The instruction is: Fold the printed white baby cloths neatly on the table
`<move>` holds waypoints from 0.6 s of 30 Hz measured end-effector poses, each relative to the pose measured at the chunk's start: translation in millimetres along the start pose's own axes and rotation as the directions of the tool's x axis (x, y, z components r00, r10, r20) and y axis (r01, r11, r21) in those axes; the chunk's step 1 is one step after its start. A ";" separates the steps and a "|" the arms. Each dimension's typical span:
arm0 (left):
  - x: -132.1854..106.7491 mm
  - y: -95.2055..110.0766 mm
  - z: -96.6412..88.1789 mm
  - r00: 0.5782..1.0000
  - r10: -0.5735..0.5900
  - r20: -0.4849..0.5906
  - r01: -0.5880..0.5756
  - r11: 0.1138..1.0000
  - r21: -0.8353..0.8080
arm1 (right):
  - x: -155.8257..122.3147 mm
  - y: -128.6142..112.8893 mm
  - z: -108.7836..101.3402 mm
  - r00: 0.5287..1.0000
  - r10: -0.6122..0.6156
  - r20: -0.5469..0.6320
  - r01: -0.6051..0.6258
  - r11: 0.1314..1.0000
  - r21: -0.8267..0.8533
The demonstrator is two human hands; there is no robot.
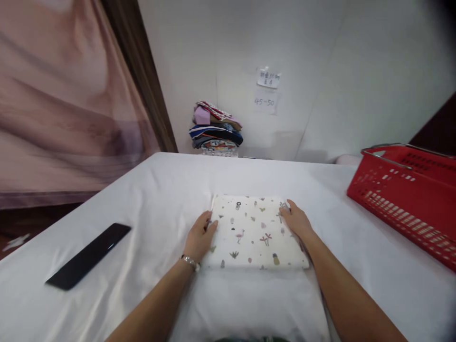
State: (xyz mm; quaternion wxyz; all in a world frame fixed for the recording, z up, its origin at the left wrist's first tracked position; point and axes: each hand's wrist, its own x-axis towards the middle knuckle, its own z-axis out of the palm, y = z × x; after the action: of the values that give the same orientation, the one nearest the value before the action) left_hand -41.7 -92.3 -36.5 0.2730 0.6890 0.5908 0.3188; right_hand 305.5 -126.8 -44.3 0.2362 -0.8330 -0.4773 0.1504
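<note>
A folded white cloth (pixel 251 230) printed with flamingos, palm trees and pineapples lies in front of me as a flat rectangle. My left hand (pixel 201 237), with a bracelet on its wrist, grips the cloth's left edge, its thumb on top and its fingers at the side. On the opposite edge, my right hand (pixel 295 219) closes around the upper right side of the cloth. Some fingertips of both hands are hidden along or under the edges. Below the cloth's near edge, a plain white fabric area runs down towards me.
A white-covered table (pixel 160 190) carries a dark flat phone-like object (pixel 89 256) on the left and a red plastic basket (pixel 402 199) with metal handles on the right. Behind the table's far edge rises a stack of folded clothes (pixel 216 126). A pink curtain (pixel 71 95) hangs at left.
</note>
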 end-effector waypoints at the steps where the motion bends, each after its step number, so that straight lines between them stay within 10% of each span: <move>1: -0.7 2.1 -3.0 0.999 -0.034 0.017 0.033 0.999 0.022 | -1.9 -1.7 -1.6 1.000 0.004 0.011 -0.003 1.000 -0.026; 9: 8.3 9.2 -15.1 0.973 -0.185 0.137 0.176 0.981 0.076 | -5.6 -10.2 -12.5 0.994 0.031 0.102 -0.027 0.999 -0.047; 18: 7.1 27.2 -17.9 0.934 -0.315 0.168 0.317 0.948 0.011 | -23.1 -22.8 -28.8 0.962 0.063 0.266 -0.183 0.869 0.459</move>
State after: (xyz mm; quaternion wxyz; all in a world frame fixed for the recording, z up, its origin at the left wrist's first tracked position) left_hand -37.1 -89.4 -3.6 0.3750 0.6073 0.6661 0.2163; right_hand 291.2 -144.1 -7.2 0.3649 -0.7526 -0.3958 0.3791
